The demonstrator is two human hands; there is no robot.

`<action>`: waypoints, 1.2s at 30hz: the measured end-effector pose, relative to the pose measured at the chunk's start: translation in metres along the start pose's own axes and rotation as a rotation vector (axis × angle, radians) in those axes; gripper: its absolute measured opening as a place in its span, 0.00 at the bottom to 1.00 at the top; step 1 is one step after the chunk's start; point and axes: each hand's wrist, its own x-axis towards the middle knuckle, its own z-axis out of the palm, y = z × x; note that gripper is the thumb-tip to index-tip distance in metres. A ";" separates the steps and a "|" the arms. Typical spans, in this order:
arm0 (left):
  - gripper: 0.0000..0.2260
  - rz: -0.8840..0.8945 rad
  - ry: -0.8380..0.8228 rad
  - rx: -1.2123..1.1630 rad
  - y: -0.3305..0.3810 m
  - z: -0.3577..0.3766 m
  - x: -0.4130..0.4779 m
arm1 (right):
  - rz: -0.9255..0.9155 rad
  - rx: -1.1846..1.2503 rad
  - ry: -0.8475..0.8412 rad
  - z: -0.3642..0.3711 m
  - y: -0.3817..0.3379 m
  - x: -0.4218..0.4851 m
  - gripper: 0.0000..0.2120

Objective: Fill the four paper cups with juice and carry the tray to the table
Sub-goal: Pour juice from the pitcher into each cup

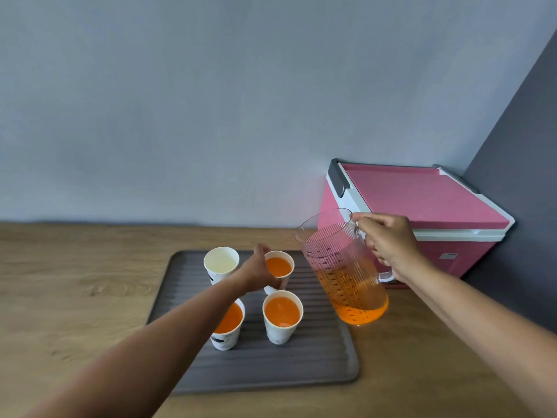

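The left hand [259,271] curls round the filled cup [278,267] at 1 o'clock on the tray [271,366], steadying it. The right hand [388,242] grips the handle of the jug [343,276], held off the desk [75,297] at the tray's 3 o'clock side, about a third full of juice. The two near cups, at 7 o'clock [230,324] and 5 o'clock [282,315], hold juice too. Only the cup at 11 o'clock [221,260] is empty. So I judge three of four pours done, with one pour and the carry left.
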 end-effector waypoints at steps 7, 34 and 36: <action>0.33 0.056 0.105 0.002 0.003 -0.036 -0.018 | -0.033 0.015 -0.040 0.004 -0.014 0.000 0.08; 0.36 -0.032 0.385 -0.286 -0.093 -0.046 -0.038 | -0.161 -0.088 -0.215 0.056 -0.058 0.010 0.08; 0.35 -0.008 0.398 -0.315 -0.091 -0.050 -0.041 | -0.159 -0.104 -0.219 0.057 -0.060 0.012 0.08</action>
